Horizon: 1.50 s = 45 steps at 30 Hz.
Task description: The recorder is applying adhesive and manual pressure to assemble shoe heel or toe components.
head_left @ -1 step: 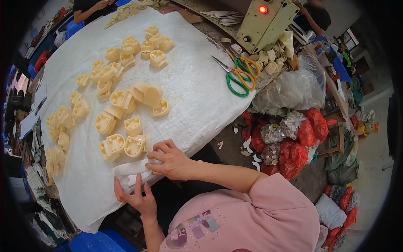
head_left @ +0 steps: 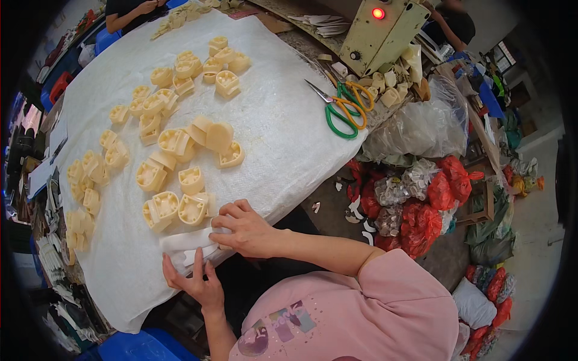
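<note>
A folded or layered white strip [head_left: 185, 242] lies along the near edge of the cloth-covered table. My right hand [head_left: 248, 233] bends its fingers over the strip's right end and grips it. Against the strip's near side rests my left hand [head_left: 195, 287], its fingers spread and pointing away from me. Hidden under my right fingers is the strip's end. Just beyond it lie cream moulded pieces [head_left: 192, 209], hollow with small pegs inside, shaped like shoe heels. Several more cream pieces [head_left: 174, 142] are scattered across the white cloth [head_left: 265, 120].
Scissors with green handles [head_left: 341, 122] and a yellow-handled pair [head_left: 355, 107] lie at the table's right edge. Behind them stands a machine [head_left: 382, 36] with a red light. Red plastic bags [head_left: 415, 225] and a clear bag [head_left: 421, 129] are at right. A blue stool [head_left: 144, 346] is below.
</note>
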Available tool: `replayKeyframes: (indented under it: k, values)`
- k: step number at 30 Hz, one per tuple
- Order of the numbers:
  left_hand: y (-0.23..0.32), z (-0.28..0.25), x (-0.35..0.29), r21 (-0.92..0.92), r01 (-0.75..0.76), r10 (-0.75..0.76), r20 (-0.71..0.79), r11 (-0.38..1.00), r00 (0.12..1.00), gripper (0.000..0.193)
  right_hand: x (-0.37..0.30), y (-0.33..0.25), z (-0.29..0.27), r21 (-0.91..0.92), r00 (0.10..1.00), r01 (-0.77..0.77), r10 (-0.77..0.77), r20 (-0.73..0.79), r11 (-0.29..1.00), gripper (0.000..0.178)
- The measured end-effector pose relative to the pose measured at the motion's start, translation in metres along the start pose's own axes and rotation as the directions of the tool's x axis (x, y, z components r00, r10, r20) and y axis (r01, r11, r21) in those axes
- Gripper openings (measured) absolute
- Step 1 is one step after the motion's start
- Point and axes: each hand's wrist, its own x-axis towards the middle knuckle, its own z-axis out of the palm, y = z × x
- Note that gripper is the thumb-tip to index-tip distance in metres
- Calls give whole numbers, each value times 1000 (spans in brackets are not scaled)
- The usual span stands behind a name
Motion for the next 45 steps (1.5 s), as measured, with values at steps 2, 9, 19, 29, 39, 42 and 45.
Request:
replayKeyframes:
  k: [2, 9, 19, 29, 39, 42, 45]
  values:
    - [0, 2, 1, 40, -32, 32, -11, 999, 999, 30, 1, 3, 0, 145, 998, -23, 32, -57, 989, 23]
    - [-9, 10, -3, -13, -29, 29, 0, 1000, 1000, 33, -8, 108, -80, -189, 956, -64, 5, -295, 980, 35]
    - [-11, 15, -5, -17, -67, 67, -2, 998, 998, 34, -40, 291, -211, -545, 706, -700, 561, -431, 462, 56]
    - [-12, 18, -7, -5, -38, 39, 22, 999, 999, 26, -44, 308, -210, -573, 677, -723, 557, -481, 385, 53]
    - [-12, 18, -9, 7, -36, 36, 31, 999, 999, 27, -46, 301, -212, -558, 685, -723, 529, -501, 408, 54]
    - [-11, 20, -8, -26, -46, 47, 24, 999, 999, 27, -51, 294, -215, -543, 698, -715, 490, -522, 440, 53]
    - [-9, 17, -6, 7, -71, 71, 7, 997, 997, 35, -44, 272, -203, -505, 714, -697, 426, -556, 509, 47]
